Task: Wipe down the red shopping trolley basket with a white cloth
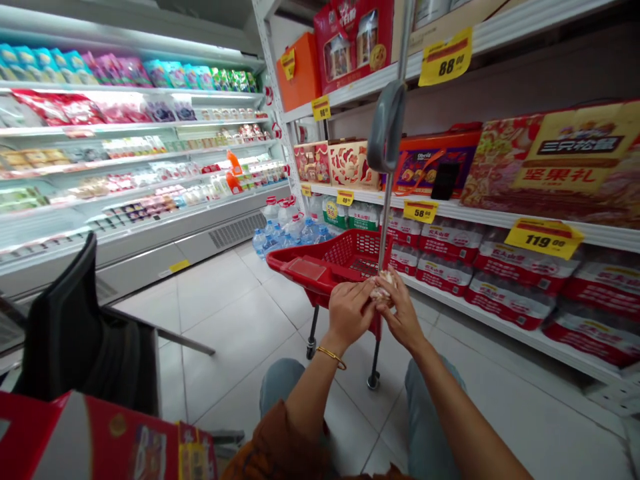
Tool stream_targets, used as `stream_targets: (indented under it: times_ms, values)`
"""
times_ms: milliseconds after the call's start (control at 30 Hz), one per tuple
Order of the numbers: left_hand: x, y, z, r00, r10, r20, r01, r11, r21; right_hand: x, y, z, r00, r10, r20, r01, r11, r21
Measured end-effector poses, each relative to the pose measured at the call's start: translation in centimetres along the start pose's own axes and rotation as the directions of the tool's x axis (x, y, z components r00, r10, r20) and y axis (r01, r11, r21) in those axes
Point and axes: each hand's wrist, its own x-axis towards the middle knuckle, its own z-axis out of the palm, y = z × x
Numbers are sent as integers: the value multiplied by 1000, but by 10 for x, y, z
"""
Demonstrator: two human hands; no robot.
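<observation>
In front of me, both hands meet at a thin metal pole that rises by the red plastic shopping cart. Between my fingers and against the pole is a small crumpled, whitish-pink patterned cloth. My left hand, with a gold bracelet at the wrist, presses on the cloth from the left. From the other side, my right hand closes its fingers around it. Much of the cloth is hidden by the fingers. Higher on the pole sits a grey plastic loop-shaped piece.
Shelves on the right carry gift boxes, yellow price tags and red-wrapped bottle packs. A lit refrigerated display stands left. Nearby are a black chair, a red box and large water bottles.
</observation>
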Motion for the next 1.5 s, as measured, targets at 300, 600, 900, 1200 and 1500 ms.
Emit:
stream_targets:
  times_ms: [300,600,900,1200,1500]
  values:
    - [-8,-8,-7,997,78,7,-78,997,0,14,-18,3,974,90,-206,-66,991,120]
    - [-7,-7,0,998,54,-27,-54,999,-4,8,-4,22,985,35,-171,-1,981,192]
    - [0,-12,-9,997,73,-6,-73,986,-149,3,1,17,979,50,-200,-18,987,161]
    - [-3,-22,-22,996,82,-38,-87,979,-183,0,-8,21,984,11,-176,12,992,129]
    - [-12,-27,-40,997,75,-31,-80,977,-198,-8,-19,34,982,-19,-186,34,996,77]
